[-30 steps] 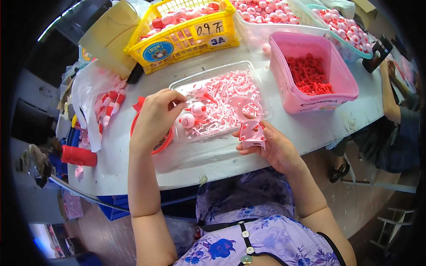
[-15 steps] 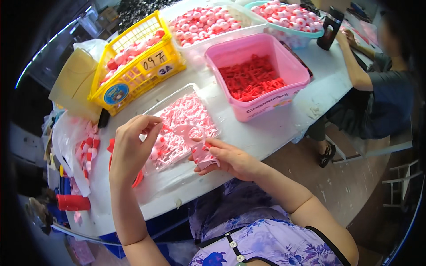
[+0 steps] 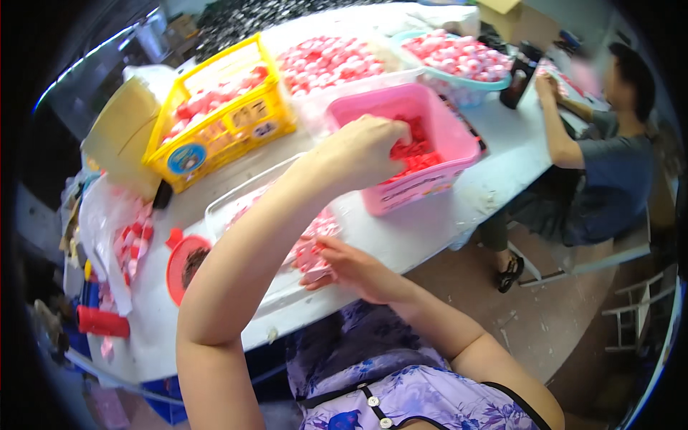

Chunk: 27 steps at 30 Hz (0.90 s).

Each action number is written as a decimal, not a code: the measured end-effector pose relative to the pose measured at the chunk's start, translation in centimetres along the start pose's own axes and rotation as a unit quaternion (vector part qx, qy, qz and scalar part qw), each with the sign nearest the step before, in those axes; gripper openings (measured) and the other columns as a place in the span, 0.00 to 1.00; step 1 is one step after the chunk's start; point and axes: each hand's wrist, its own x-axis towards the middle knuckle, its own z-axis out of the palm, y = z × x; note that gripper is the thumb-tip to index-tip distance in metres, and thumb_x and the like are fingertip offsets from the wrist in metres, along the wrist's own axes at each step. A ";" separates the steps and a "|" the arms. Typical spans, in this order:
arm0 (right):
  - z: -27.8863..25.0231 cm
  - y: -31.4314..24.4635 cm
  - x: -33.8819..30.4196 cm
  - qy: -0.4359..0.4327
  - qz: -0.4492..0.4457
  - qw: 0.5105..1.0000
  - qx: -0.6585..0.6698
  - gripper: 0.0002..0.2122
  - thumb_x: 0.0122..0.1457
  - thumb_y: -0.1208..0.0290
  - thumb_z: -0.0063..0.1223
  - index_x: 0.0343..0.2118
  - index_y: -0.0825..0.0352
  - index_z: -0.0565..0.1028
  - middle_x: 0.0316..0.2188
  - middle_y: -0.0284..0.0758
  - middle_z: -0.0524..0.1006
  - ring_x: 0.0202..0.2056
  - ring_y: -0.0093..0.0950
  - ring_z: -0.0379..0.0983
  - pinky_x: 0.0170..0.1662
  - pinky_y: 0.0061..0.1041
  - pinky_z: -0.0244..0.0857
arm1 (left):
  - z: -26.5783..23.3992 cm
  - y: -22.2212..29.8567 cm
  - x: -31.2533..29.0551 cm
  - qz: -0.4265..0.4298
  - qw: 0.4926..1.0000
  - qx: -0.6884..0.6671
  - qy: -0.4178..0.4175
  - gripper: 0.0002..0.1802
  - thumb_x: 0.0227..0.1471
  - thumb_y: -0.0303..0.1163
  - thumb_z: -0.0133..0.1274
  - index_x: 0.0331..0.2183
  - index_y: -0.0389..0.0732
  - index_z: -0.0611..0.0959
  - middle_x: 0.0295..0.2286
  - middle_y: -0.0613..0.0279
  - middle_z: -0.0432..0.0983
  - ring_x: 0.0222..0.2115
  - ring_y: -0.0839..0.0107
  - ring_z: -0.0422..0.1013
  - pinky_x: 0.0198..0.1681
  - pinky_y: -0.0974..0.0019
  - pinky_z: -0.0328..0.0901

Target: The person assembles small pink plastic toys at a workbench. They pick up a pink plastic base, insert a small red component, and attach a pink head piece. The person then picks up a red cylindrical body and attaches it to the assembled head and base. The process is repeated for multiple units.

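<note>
My left hand (image 3: pixel 369 149) reaches over the near left rim of the pink bin (image 3: pixel 459 168), fingers bent down toward the small red plastic parts (image 3: pixel 419 159) inside. Blur and the hand itself hide the fingertips, so whether they grip a part is unclear. My right hand (image 3: pixel 355 271) is closed on a small pink piece with red spots (image 3: pixel 312 261). It stays low, at the near edge of a clear shallow tray (image 3: pixel 215 208) of pink and white small parts (image 3: pixel 322 223), which my left forearm partly covers.
Behind stand a yellow basket (image 3: pixel 222 140) of red and pink pieces, a clear tub (image 3: pixel 333 63) and a light-blue basin (image 3: pixel 466 82) of red-and-white balls. A red round container (image 3: pixel 178 261) sits beside my left forearm. A person (image 3: pixel 616 172) sits at right near a black bottle (image 3: pixel 521 75).
My left hand has moved from above the tray, rightward and away from me, to the pink bin. My right hand keeps the pink piece near the same place. The view has shifted slightly.
</note>
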 end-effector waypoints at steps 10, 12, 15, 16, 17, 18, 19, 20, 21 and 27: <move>-1.1 1.2 0.5 -0.050 -0.036 0.998 0.017 0.23 0.66 0.61 0.39 0.60 0.65 0.56 0.43 0.30 0.69 0.40 0.21 0.71 0.48 0.29 0.68 | 2.6 -0.4 5.5 -0.212 0.889 0.225 -0.337 0.56 0.32 0.36 0.60 0.62 0.52 0.50 0.55 0.45 0.59 0.47 0.53 0.70 0.45 0.57 0.69; -0.8 1.0 0.3 -0.034 -0.038 0.999 0.010 0.23 0.65 0.59 0.40 0.59 0.63 0.58 0.38 0.28 0.71 0.38 0.20 0.71 0.46 0.28 0.70 | 1.6 0.5 5.9 -0.221 0.892 0.175 -0.352 0.57 0.33 0.43 0.63 0.62 0.57 0.49 0.59 0.42 0.49 0.50 0.48 0.66 0.48 0.55 0.67; -0.6 1.1 0.2 -0.030 -0.036 0.999 0.013 0.22 0.65 0.59 0.40 0.58 0.64 0.58 0.38 0.29 0.71 0.39 0.20 0.71 0.46 0.28 0.70 | 3.0 -0.1 5.4 -0.211 0.909 0.156 -0.325 0.54 0.36 0.45 0.63 0.61 0.59 0.51 0.60 0.39 0.43 0.51 0.45 0.65 0.48 0.54 0.67; -0.5 1.1 0.3 -0.034 -0.034 0.999 0.011 0.22 0.65 0.59 0.40 0.58 0.64 0.58 0.38 0.28 0.71 0.39 0.20 0.71 0.46 0.28 0.70 | 3.5 -0.5 5.2 -0.204 0.916 0.159 -0.307 0.52 0.37 0.45 0.62 0.61 0.59 0.52 0.60 0.38 0.42 0.50 0.45 0.66 0.47 0.54 0.68; -0.4 1.0 0.4 -0.038 -0.033 0.999 0.009 0.21 0.65 0.59 0.40 0.58 0.63 0.58 0.38 0.28 0.71 0.39 0.20 0.71 0.46 0.28 0.70 | 3.7 -0.8 5.0 -0.209 0.916 0.155 -0.305 0.48 0.38 0.43 0.61 0.60 0.57 0.56 0.58 0.39 0.47 0.48 0.46 0.68 0.46 0.54 0.68; -0.4 0.9 0.3 -0.040 -0.033 0.999 0.007 0.21 0.66 0.59 0.40 0.57 0.63 0.59 0.38 0.28 0.71 0.39 0.20 0.71 0.46 0.29 0.70 | 3.8 -0.6 5.0 -0.211 0.916 0.151 -0.305 0.44 0.40 0.41 0.60 0.59 0.55 0.59 0.57 0.40 0.52 0.46 0.47 0.70 0.45 0.55 0.69; -0.4 1.0 0.4 -0.046 -0.033 0.998 0.009 0.22 0.66 0.59 0.39 0.59 0.64 0.57 0.39 0.29 0.71 0.40 0.21 0.71 0.47 0.29 0.69 | 3.8 -0.5 5.0 -0.214 0.917 0.147 -0.304 0.41 0.41 0.39 0.59 0.57 0.53 0.63 0.55 0.40 0.58 0.44 0.49 0.72 0.43 0.55 0.70; -0.5 1.1 0.4 -0.051 -0.033 0.998 0.011 0.22 0.66 0.60 0.38 0.60 0.64 0.56 0.40 0.30 0.70 0.40 0.21 0.70 0.47 0.29 0.68 | 4.1 -0.9 5.2 -0.195 0.914 0.139 -0.328 0.37 0.41 0.38 0.58 0.55 0.51 0.66 0.52 0.42 0.62 0.43 0.51 0.73 0.42 0.55 0.70; -0.5 1.1 0.4 -0.059 -0.035 0.998 0.012 0.23 0.66 0.60 0.37 0.61 0.64 0.54 0.41 0.31 0.70 0.41 0.21 0.70 0.48 0.29 0.68 | 4.0 -1.3 5.6 -0.175 0.910 0.135 -0.351 0.34 0.41 0.37 0.58 0.53 0.49 0.69 0.48 0.44 0.67 0.41 0.53 0.74 0.41 0.56 0.71; -0.9 1.0 0.3 -0.056 -0.045 0.997 0.012 0.21 0.66 0.60 0.37 0.58 0.64 0.56 0.40 0.30 0.71 0.39 0.21 0.71 0.46 0.27 0.70 | 2.7 -0.5 5.6 -0.139 0.951 0.077 -0.266 0.29 0.37 0.33 0.61 0.46 0.42 0.76 0.37 0.49 0.77 0.37 0.57 0.75 0.38 0.59 0.71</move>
